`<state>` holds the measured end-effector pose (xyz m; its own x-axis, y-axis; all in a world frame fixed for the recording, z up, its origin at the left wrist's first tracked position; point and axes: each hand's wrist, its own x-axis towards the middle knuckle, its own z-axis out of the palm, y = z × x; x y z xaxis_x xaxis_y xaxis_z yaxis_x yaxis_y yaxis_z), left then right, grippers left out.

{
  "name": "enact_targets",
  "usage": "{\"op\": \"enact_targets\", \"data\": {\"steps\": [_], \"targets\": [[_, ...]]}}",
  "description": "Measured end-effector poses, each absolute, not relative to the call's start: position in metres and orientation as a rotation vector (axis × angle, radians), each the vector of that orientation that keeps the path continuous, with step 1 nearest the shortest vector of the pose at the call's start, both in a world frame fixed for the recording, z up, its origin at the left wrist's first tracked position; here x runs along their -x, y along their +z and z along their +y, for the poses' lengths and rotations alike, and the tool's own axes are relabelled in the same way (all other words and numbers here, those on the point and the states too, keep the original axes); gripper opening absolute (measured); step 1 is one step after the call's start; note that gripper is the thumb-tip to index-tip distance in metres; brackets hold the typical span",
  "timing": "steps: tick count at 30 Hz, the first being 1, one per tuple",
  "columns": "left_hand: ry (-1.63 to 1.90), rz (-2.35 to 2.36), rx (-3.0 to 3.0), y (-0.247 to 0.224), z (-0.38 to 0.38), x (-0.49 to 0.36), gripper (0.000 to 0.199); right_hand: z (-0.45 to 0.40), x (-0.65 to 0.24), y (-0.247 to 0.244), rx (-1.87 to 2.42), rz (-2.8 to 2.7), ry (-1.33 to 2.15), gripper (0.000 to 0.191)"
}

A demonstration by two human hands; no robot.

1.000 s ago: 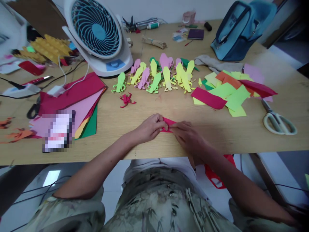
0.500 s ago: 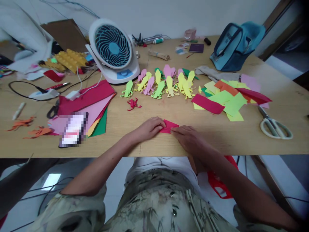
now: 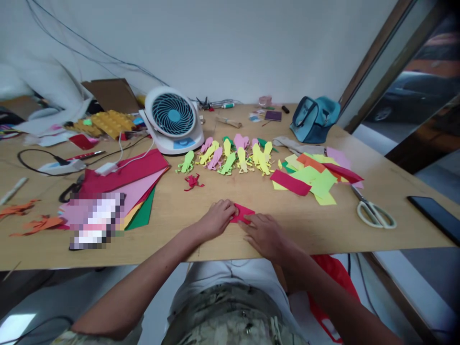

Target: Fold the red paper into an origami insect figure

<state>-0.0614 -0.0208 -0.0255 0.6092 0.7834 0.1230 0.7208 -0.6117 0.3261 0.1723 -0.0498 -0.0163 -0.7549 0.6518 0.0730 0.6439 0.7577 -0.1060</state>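
Where left hand [image 3: 217, 219] rests, red paper [image 3: 245, 211], partly beneath

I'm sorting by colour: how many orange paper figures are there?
2: an upper orange figure at the picture's left edge, a lower orange figure beside the paper sheets. More could be hidden.

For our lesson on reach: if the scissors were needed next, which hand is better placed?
Probably the right hand: it is nearer the scissors, which lie off to its right. The left hand is farther, across the red paper both hands touch.
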Motion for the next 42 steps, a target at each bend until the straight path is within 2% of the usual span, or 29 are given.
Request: {"op": "enact_targets", "data": {"steps": [9,42], "targets": [[0.478,1.427,-2.522,-0.027,-0.027,0.047,0.016,-0.059,-0.170,-0.013,1.129,-2.764,0.207,0.047],[0.409,1.477,-2.512,-0.030,-0.024,0.047,0.015,-0.075,-0.152,-0.021,1.385,-2.529,0.217,0.047]]}}
